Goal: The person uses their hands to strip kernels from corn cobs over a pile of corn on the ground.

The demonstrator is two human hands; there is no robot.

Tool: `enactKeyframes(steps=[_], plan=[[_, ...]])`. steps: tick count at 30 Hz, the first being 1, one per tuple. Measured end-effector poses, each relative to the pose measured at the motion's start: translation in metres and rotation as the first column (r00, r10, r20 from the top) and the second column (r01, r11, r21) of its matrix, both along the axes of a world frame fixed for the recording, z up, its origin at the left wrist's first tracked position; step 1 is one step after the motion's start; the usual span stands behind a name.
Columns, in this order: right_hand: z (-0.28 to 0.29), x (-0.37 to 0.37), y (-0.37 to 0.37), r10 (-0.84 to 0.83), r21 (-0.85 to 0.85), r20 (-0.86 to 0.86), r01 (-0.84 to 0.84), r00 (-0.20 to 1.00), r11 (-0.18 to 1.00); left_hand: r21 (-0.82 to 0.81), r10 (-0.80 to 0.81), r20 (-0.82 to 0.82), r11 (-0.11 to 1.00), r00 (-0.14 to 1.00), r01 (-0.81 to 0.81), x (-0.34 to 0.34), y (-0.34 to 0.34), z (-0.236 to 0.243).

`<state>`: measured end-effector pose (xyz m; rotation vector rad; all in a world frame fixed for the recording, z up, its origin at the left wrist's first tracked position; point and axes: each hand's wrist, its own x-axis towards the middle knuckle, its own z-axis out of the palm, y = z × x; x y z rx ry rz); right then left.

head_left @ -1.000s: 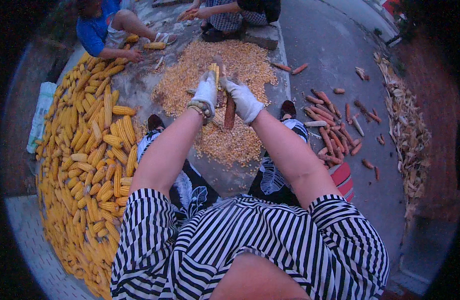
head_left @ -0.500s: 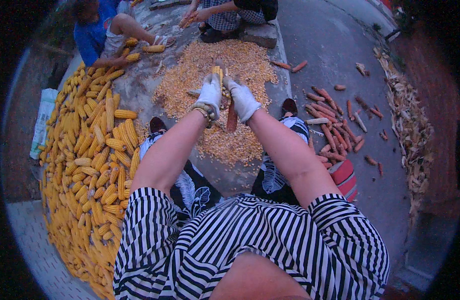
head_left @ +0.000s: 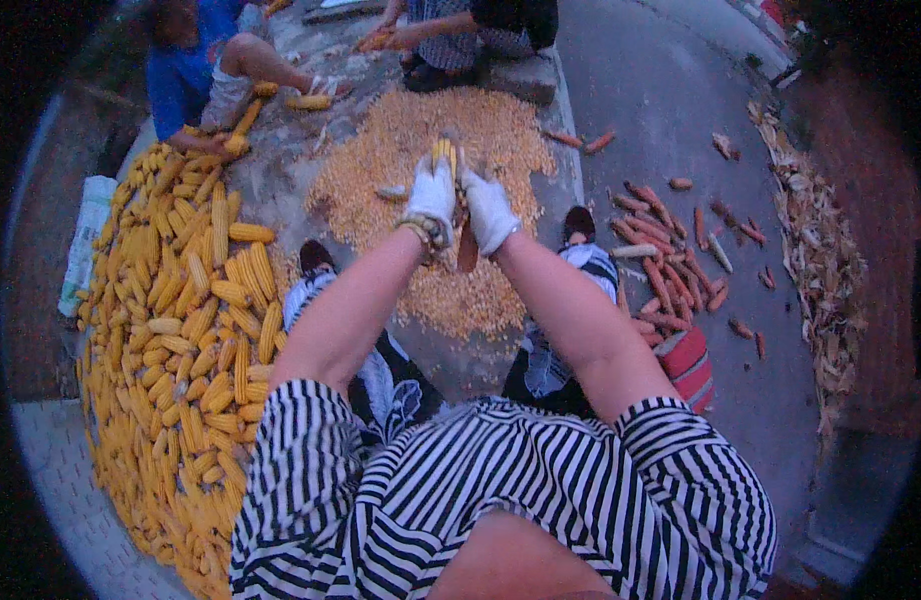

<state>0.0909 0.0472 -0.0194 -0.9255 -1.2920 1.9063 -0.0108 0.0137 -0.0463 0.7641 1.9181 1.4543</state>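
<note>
Hands centre-upper frame, both white-gloved: left hand (head_left: 433,196) and right hand (head_left: 488,208) clamped together on yellow corn cob (head_left: 444,156), held upright above loose kernel heap (head_left: 421,170). Whole-cob pile (head_left: 181,320) fills left; bare reddish cobs (head_left: 671,260) right.
</note>
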Motion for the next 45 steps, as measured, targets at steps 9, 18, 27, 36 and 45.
enactKeyframes(steps=[9,18,27,36,45], plan=[[0.014,0.020,-0.001,0.115,-0.109,0.019,-0.112,0.993,0.988,-0.024,0.010,0.622,1.000,0.783,0.006,0.018,-0.011,0.059],[0.015,0.016,0.019,0.170,-0.211,0.172,-0.132,0.970,0.968,0.000,-0.015,0.570,1.000,0.822,0.018,-0.001,-0.012,0.034],[0.064,0.023,-0.018,0.364,-0.021,0.135,-0.365,0.922,0.931,0.099,-0.051,0.477,0.995,0.877,0.003,-0.026,-0.019,0.036],[0.045,0.007,-0.003,0.146,0.008,0.208,-0.151,0.967,0.989,-0.076,-0.018,0.262,0.996,0.965,0.039,-0.013,-0.031,0.041],[0.047,0.014,-0.002,0.238,0.091,0.166,-0.255,0.957,0.963,0.009,-0.039,0.213,0.999,0.976,0.038,-0.007,-0.020,0.044]])
